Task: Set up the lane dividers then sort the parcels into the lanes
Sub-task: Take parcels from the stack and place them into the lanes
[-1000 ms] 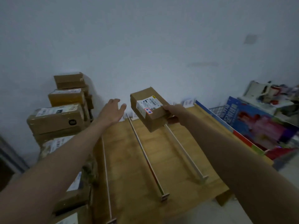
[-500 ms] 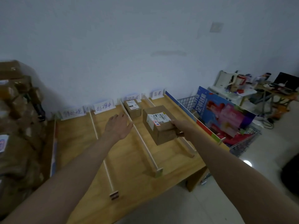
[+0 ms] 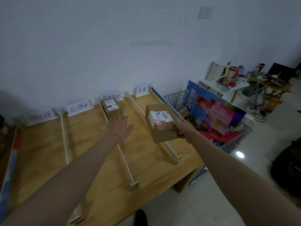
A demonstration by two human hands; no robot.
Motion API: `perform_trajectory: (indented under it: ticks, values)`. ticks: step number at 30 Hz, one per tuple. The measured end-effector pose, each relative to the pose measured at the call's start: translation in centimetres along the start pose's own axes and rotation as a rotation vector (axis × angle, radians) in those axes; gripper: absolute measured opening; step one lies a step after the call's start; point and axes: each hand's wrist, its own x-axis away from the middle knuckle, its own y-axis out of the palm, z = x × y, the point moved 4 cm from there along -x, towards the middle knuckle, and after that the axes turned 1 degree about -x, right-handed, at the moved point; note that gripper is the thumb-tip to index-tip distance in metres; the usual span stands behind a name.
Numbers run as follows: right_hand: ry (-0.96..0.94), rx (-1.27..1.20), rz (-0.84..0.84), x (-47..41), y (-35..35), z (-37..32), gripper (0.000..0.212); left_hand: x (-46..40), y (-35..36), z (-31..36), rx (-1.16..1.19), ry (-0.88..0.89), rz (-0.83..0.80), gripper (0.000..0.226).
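Parcels are what this turns on, and the one in hand is a brown cardboard parcel with a white shipping label (image 3: 160, 123), held up in the air above the wooden desk (image 3: 40, 154). Four lanes run away toward the wall, split by thin pale wooden lane dividers (image 3: 125, 162), each lane headed by a white handwritten paper sign (image 3: 79, 107).

The held parcel hangs over the divider between the third lane and the fourth, rightmost one, its long axis roughly along the lanes, so either lane lies just beneath it (which one its label calls for I cannot read). A second brown cardboard parcel (image 3: 111, 108) already lies at the far end of the third lane, close to its sign.

The right hand (image 3: 183, 129) grips the held parcel at its near right edge, thumb on top. The left hand (image 3: 119, 126), fingers straight and holding nothing, hovers over the third lane just short of the resting parcel, so it is the nearer hand there.
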Motion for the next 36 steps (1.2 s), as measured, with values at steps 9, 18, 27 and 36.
perform_trajectory:
  ticks: [9,18,27,36]
  values:
    - [0.02,0.088,0.014,-12.5,-1.8,-3.1,0.054,-11.5,3.0,3.1,0.076,-0.031,-0.014,0.053]
    - [0.033,0.179,0.018,-22.3,0.0,-5.1,0.059,-18.3,5.6,1.9,0.083,-0.116,-0.022,0.051]
    - [-0.052,0.275,-0.094,-32.9,6.0,-8.4,0.063,-23.7,9.3,-0.7,0.115,-0.295,-0.076,0.051]
    - [-0.07,0.299,-0.19,-44.8,12.6,-10.7,0.063,-30.8,13.7,-1.5,0.109,-0.403,-0.073,0.052]
